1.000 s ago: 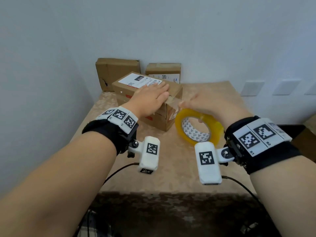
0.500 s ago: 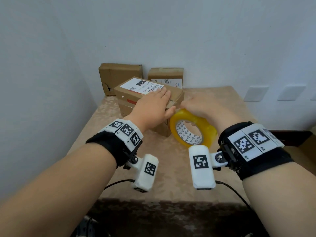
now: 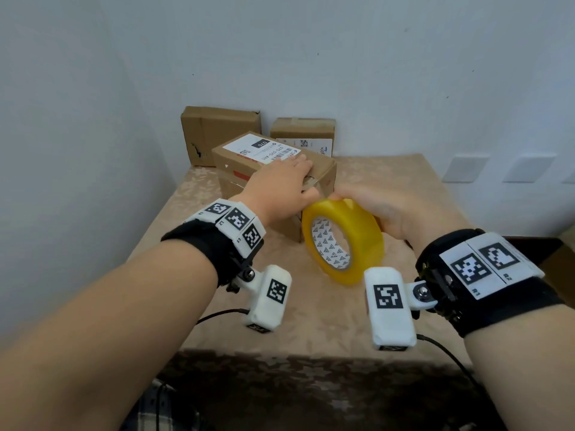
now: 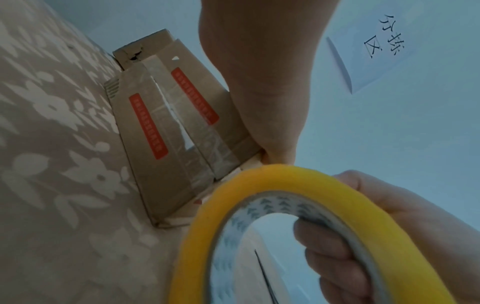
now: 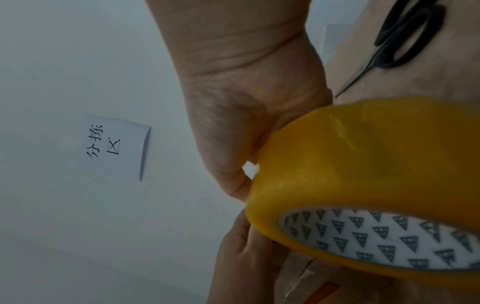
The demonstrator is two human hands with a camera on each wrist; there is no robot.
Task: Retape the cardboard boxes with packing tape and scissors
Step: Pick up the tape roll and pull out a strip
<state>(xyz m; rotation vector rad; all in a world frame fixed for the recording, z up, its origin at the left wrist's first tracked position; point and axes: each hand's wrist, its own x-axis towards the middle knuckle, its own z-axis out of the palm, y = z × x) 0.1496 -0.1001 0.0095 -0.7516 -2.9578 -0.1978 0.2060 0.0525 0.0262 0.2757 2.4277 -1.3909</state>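
Two hands at one labelled cardboard box (image 3: 273,169) on the desk (image 3: 326,306): left hand (image 3: 280,188) lies flat, fingers straight, on top; right hand (image 3: 382,209) grips the yellow packing tape roll (image 3: 342,241) just beside it.

Both forearms come in from the bottom corners of the head view, each with a black wrist strap and a white camera hanging under it. Left hand (image 3: 281,188) lies palm-down near the middle of the frame, fingers pretty much straight. Right hand (image 3: 389,209) sits just right of it, fingers (image 4: 335,253) curled through a yellow tape roll (image 3: 342,241), thumb on top.
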